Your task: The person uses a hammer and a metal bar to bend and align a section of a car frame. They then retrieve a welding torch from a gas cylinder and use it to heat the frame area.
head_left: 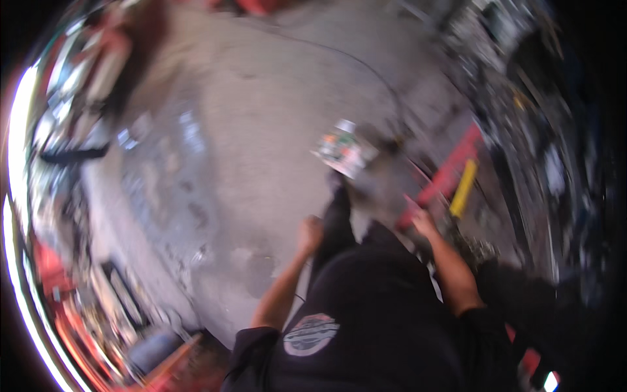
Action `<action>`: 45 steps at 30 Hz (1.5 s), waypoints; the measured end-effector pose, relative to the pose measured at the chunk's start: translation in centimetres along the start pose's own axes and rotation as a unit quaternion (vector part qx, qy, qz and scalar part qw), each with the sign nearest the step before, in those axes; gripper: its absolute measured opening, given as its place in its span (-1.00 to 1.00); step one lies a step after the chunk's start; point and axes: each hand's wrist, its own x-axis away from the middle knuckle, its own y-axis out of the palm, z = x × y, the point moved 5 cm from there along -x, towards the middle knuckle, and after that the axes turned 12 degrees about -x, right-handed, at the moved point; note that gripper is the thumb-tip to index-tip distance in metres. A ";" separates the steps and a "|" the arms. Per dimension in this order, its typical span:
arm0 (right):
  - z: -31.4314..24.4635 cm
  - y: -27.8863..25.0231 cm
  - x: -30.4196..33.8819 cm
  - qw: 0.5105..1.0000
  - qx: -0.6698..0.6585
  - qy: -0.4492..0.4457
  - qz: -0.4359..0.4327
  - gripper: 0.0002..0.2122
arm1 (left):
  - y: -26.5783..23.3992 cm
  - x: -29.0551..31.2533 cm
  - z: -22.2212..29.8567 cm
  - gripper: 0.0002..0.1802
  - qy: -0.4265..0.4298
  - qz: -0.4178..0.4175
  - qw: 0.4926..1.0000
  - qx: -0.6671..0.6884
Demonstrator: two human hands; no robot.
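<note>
Right hand (424, 223), right of centre: fingers curled, thin pinkish piece (410, 202) at their tips, hold uncertain through blur. Left hand (311, 235), near centre: loosely curled, contents cannot be told. Step, apparently: walking; next move calls for careful footing. Outward: straight red bar (450, 171) and yellow bar (464, 189), right; flat multicoloured item (343, 151), upper centre; stained, matt grey floor (261, 130).

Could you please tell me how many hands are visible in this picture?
2. The left hand is beside the dark trouser leg; the right hand is near the lower end of the red bar. Others could be hidden in the blurred, dark edges.
</note>
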 end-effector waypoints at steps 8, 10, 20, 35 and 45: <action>-4.1 -1.2 -7.4 0.893 -0.288 0.317 0.137 -0.88 | -2.7 -13.0 3.9 -0.74 0.021 -0.145 0.989 -0.031; -2.4 0.2 -11.2 0.881 -0.286 0.359 0.116 -0.85 | -1.1 -14.7 3.9 -0.71 0.038 -0.165 0.985 -0.045; 27.5 12.1 -38.7 0.946 0.069 0.302 0.093 -0.80 | 8.8 -22.7 0.8 -0.57 -0.064 -0.184 0.979 -0.055; 34.5 15.5 -47.8 0.938 0.138 0.317 -0.019 -0.63 | 9.8 -24.6 0.1 -0.61 -0.127 -0.217 0.966 -0.062; 10.6 13.1 -26.6 0.901 -0.059 0.414 0.113 -0.55 | 9.8 -19.4 0.8 -0.62 -0.035 -0.167 0.979 -0.112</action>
